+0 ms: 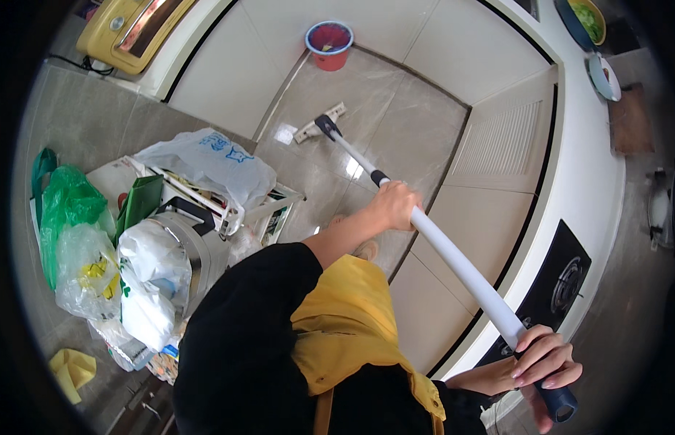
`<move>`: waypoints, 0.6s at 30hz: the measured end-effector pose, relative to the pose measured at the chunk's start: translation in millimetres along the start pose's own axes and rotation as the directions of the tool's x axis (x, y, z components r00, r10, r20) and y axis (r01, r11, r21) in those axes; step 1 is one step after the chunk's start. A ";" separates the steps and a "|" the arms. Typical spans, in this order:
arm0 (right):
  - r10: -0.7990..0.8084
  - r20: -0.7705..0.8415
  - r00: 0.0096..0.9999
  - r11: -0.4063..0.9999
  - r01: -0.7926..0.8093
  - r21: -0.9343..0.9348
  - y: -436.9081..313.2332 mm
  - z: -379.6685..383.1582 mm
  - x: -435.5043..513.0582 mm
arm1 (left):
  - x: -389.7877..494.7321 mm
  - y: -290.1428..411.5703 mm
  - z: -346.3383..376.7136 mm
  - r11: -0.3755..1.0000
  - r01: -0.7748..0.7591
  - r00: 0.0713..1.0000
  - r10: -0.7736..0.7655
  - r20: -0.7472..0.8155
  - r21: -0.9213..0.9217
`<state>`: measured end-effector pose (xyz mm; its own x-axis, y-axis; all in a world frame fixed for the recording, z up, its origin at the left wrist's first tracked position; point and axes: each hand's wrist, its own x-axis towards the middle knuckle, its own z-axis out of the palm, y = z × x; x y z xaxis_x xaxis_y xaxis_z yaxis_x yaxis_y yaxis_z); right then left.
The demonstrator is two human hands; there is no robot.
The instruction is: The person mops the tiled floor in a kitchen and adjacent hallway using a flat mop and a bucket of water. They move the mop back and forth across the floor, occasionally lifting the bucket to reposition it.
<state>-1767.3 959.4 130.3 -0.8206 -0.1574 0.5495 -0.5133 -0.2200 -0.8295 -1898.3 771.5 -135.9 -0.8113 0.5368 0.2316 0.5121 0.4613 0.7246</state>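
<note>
A long-handled floor mop [460,266] slants across the view, with a white pole and a dark swivel joint. Its narrow whitish head [320,123] lies on the grey tiled floor [370,98]. My left hand [394,205] is wrapped around the pole partway down, below a black collar on the shaft. Up at the dark end grip, my right hand [549,361] has its fingers curled around the handle. A yellow apron [345,321] covers my front, and parts of my feet show beneath my left forearm.
A red bucket [330,57] stands in the far corner by pale cabinets [451,49]. At left, a metal bin [207,255] and plastic bags [207,163] crowd a white rack. A counter with a gas hob [557,288] runs along the right. A yellow toaster [136,32] sits upper left.
</note>
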 end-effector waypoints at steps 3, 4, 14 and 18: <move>-0.002 -0.007 1.000 0.995 0.002 -0.100 17.9 -13.8 12.2 | 8.0 -22.5 -12.2 0.987 0.148 0.986 -0.152 0.072 0.056; -0.033 -0.096 0.995 0.999 0.029 -0.045 32.2 -19.5 10.2 | 15.0 -30.6 -16.5 0.976 0.185 0.977 -0.195 0.083 0.118; 0.121 0.072 0.990 0.940 -0.137 0.313 149.2 -20.2 46.3 | -17.9 -129.1 -25.3 0.952 0.293 0.954 -0.286 -0.089 0.089; 0.115 0.159 0.981 0.927 -0.163 0.339 170.9 -40.2 53.4 | -4.0 -132.5 -22.6 0.969 0.220 0.969 -0.205 -0.136 0.114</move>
<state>-1908.9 952.1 13.8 -0.8236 -0.3322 0.4596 -0.2567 -0.5042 -0.8245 -1969.3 692.2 -218.1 -0.9295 0.3301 0.1643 0.3493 0.6457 0.6790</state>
